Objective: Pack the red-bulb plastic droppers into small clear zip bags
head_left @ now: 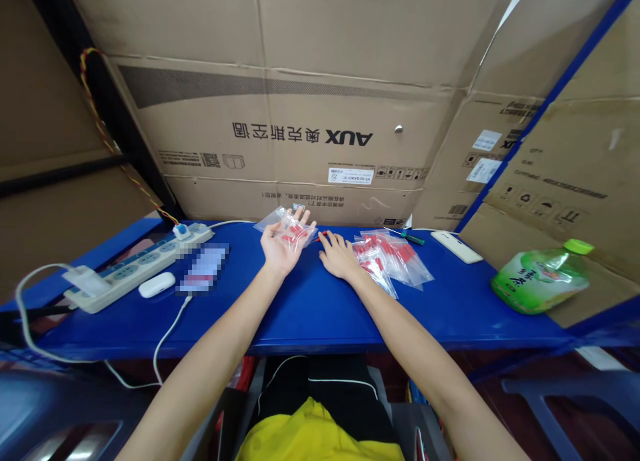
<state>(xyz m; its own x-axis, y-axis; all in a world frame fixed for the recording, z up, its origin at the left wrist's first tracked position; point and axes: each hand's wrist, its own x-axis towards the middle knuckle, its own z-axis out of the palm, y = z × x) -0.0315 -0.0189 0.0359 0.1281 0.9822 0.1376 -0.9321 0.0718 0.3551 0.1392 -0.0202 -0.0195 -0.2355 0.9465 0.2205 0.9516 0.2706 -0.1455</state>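
Note:
My left hand (278, 254) is turned palm up, with a clear zip bag (295, 229) of small red pieces across the palm and fingers. The thumb rests at the bag's near side. Palm down on the blue table, my right hand (339, 257) has its fingers stretched out, holding nothing that I can see. Its fingertips are beside a few loose red pieces (321, 236); whether they touch is hard to make out. To its right lies an overlapping pile of clear zip bags (395, 256) with red pieces inside.
A power strip (150, 261), white earphone case (157, 285) and charging phone (204, 268) lie left on the blue table (300, 321). A green screwdriver (413, 237), white device (456, 246) and green bottle (540, 281) are right. Cardboard (300, 154) walls the back.

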